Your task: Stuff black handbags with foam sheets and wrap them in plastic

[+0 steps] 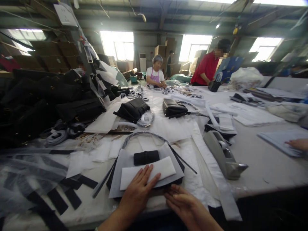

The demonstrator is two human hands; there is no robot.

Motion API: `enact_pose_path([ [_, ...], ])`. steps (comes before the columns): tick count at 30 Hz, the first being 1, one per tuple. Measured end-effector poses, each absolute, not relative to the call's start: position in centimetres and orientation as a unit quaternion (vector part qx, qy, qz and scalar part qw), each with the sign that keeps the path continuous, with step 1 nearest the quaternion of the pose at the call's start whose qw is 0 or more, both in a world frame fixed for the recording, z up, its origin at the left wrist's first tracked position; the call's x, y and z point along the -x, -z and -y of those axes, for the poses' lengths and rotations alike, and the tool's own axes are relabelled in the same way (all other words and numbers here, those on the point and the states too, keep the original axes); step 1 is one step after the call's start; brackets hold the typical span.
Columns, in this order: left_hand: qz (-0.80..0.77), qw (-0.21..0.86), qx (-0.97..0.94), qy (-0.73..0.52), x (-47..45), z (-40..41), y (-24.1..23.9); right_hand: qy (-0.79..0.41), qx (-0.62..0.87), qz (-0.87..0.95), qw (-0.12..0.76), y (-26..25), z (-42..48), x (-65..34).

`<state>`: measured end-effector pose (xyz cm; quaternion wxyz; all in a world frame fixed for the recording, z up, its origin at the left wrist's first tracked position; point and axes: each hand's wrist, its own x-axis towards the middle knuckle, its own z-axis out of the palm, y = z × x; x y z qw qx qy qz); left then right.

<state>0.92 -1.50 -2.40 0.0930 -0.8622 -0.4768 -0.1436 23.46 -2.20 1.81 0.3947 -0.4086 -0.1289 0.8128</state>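
Black bag (180, 164), head view: where is it?

Near edge of the worktop (257, 171), lying down, pale sheet (115, 190) over it, wrapped handle (144, 133) looping out at the far side.

On the sheet?

White pad (166, 169), and a small black piece (146, 157) just beyond it.

Left hand (138, 191)?

Open, palm down, fingers stretched across the pad.

Right hand (183, 202)?

Open too, fingers loosely extended by the bag's near edge. Can't tell if touching.

Nearby?

Tape dispenser (221, 157) to the right, black strips (57, 200) left, two more black bags (134, 109) farther back.
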Motion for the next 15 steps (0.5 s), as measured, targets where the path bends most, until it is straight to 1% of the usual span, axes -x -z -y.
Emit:
enact_pose_path([
  [5, 0.457, 0.128, 0.866, 0.159, -0.7, 1.3, 2.5, -0.774, 0.393, 0.161, 0.469, -0.7, 2.6, -20.4],
  [8, 0.444, 0.166, 0.865, 0.163, -0.5, 1.0, 2.9, -0.742, 0.399, 0.240, 0.482, 0.7, 2.4, -20.0],
  [9, 0.442, 0.181, 0.863, 0.165, -0.5, 0.9, 3.1, -0.730, 0.413, 0.286, 0.464, 1.0, 2.2, -20.4],
  [11, 0.446, 0.210, 0.854, 0.167, -0.4, 0.8, 3.4, -0.693, 0.449, 0.415, 0.381, 0.6, 1.8, -21.8],
  [13, 0.452, 0.231, 0.845, 0.167, -0.6, 0.9, 3.4, -0.635, 0.457, 0.571, 0.248, -1.2, 1.2, -23.6],
  [15, 0.455, 0.242, 0.840, 0.167, -0.8, 1.0, 3.2, -0.567, 0.434, 0.688, 0.130, -4.0, 0.2, -25.1],
])
